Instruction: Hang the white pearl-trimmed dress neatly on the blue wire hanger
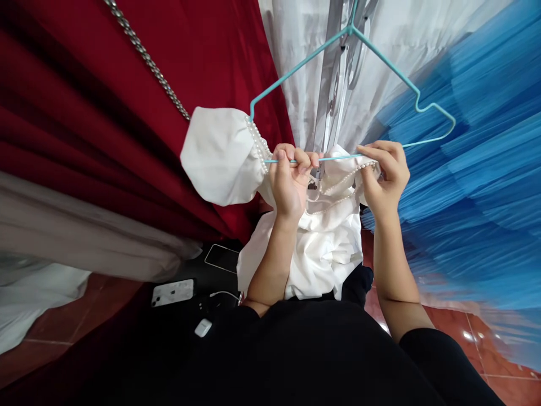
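Observation:
A light blue hanger (300, 65) is upright in front of me, its left shoulder inside the puffed sleeve of a white garment (327, 248) with pearl trim. The hanger's right shoulder is outside the garment. My left hand (291, 175) is closed around the hanger's bottom bar, beside the pearl-edged sleeve. On the right, my right hand (386, 172) pinches the garment's pearl-trimmed edge between thumb and fingers, with its fingertips at the bar. The garment's body hangs in folds below both hands, over my lap.
Red fabric (203, 51) hangs at the left, a blue tulle dress (477, 169) at the right, white fabric behind. A metal chain (147, 56) crosses the red cloth. A phone (172, 292), another phone (222, 257) and a small white case (203, 327) lie on a black surface.

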`<state>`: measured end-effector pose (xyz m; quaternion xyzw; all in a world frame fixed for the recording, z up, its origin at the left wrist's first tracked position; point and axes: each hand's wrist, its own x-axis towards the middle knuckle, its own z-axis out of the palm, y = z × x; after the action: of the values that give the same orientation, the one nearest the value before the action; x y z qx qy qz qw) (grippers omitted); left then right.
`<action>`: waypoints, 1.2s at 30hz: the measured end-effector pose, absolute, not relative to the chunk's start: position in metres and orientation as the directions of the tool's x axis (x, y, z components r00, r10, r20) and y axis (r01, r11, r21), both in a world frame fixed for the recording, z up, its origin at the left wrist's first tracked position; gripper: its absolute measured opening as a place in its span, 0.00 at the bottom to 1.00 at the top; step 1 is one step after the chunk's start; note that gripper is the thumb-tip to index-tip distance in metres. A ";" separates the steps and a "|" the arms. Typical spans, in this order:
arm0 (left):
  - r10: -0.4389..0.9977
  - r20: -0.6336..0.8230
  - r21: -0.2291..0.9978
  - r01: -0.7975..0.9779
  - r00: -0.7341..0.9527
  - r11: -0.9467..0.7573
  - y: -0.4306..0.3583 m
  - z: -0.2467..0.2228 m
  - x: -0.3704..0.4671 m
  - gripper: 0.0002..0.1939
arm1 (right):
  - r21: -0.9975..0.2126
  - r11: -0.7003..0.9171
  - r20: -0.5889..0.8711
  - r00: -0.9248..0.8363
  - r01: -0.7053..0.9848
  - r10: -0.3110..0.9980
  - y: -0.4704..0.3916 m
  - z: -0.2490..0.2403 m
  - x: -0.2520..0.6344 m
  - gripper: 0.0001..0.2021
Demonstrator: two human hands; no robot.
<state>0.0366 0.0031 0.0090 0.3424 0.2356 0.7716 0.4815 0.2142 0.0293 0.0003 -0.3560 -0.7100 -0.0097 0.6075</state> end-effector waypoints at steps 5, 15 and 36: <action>0.906 0.278 0.697 -0.583 -0.318 -0.418 0.004 0.020 0.024 0.17 | -0.485 0.652 0.849 0.494 0.583 0.189 0.049 -0.013 0.256 0.19; 0.941 0.262 0.746 -0.573 -0.216 -0.339 -0.004 0.025 0.003 0.16 | -0.438 0.684 0.898 0.259 0.583 0.354 0.076 0.090 0.276 0.15; 0.940 0.265 0.741 -0.578 -0.215 -0.341 -0.001 0.021 0.004 0.15 | -0.416 0.667 0.821 -0.059 0.618 0.567 0.007 0.115 0.212 0.14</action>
<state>0.0045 -0.0013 0.0214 0.3568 0.2536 0.7371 0.5149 0.2120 0.0071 0.1149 -0.4075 -0.7274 -0.0232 0.5517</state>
